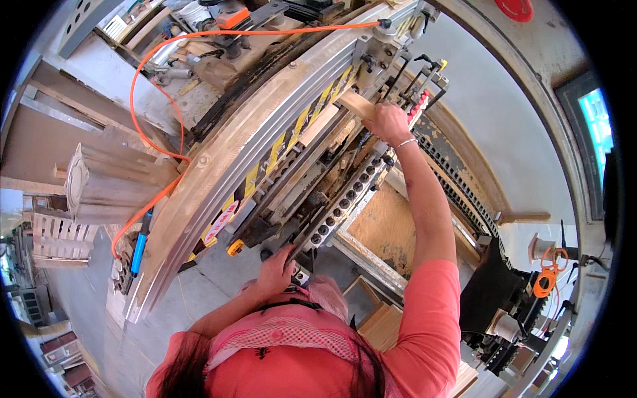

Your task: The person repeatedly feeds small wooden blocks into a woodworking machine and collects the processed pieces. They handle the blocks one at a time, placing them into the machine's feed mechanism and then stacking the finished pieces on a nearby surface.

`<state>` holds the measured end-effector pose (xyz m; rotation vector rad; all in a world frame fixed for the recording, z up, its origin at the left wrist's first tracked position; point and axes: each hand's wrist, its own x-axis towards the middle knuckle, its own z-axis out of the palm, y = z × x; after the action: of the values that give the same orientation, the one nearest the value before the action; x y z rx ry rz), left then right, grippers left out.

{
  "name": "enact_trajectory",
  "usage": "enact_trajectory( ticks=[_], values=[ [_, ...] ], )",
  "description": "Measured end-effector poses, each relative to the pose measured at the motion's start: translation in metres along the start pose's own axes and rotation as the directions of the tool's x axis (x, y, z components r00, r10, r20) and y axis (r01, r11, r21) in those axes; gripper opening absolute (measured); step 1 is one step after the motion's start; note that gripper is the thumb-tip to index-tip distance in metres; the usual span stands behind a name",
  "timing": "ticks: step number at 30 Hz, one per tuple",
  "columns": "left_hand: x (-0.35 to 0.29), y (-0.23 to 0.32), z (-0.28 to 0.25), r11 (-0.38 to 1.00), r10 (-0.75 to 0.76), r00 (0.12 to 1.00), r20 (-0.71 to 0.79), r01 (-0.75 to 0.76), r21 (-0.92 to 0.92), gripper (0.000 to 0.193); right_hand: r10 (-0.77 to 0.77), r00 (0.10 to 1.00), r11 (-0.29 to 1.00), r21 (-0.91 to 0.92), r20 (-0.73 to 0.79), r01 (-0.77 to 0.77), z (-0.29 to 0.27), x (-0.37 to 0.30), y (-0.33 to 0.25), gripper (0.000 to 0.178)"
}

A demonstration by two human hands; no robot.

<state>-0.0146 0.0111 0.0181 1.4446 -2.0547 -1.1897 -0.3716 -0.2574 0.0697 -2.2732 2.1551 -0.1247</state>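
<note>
At the far end of a woodworking machine, my right hand [388, 123] is closed on a short, pale wooden board [357, 105]. A second light wooden strip [318, 126] lies just left of it, along the machine's yellow-and-black striped edge. My left hand [275, 272] is close to my body, its fingers closed at the near end of a metal rail [338, 212] with a row of round dark rollers. Whatever lies inside those fingers is hidden.
A curved beam [206, 159] runs along the machine's left side. An orange hose [136, 99] loops over it to a blue air gun [139, 252]. Orange-handled scissors [545, 282] hang at the right, near a toothed black chain track [458, 172]. A wooden panel [385, 229] lies below the rail.
</note>
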Motion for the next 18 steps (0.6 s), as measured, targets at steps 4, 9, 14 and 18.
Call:
enact_trajectory(
  ticks=[4,9,14,18],
  values=[
    [-0.0006,-0.0039,0.0018,1.0,0.001,1.0,0.003,-0.001,-0.017,0.039,0.045,0.999,0.999,0.023,0.025,-0.046,-0.0054,0.0012,-0.0043,0.044],
    [0.0,-0.0004,-0.0006,0.999,-0.031,0.999,0.036,0.032,-0.025,0.039,0.066,0.997,0.998,0.016,0.039,-0.067,-0.0027,0.0029,-0.0049,0.045],
    [-0.0005,-0.0016,0.0004,0.999,-0.024,0.999,0.03,0.025,-0.027,0.039,0.037,0.999,0.999,0.011,0.02,-0.037,-0.0031,0.0011,-0.0046,0.046],
    [-0.0007,-0.005,0.0041,0.998,0.062,0.997,-0.053,-0.062,0.009,0.035,0.037,0.999,0.999,0.007,0.026,-0.037,-0.0013,0.0017,-0.0055,0.046]
  ],
)
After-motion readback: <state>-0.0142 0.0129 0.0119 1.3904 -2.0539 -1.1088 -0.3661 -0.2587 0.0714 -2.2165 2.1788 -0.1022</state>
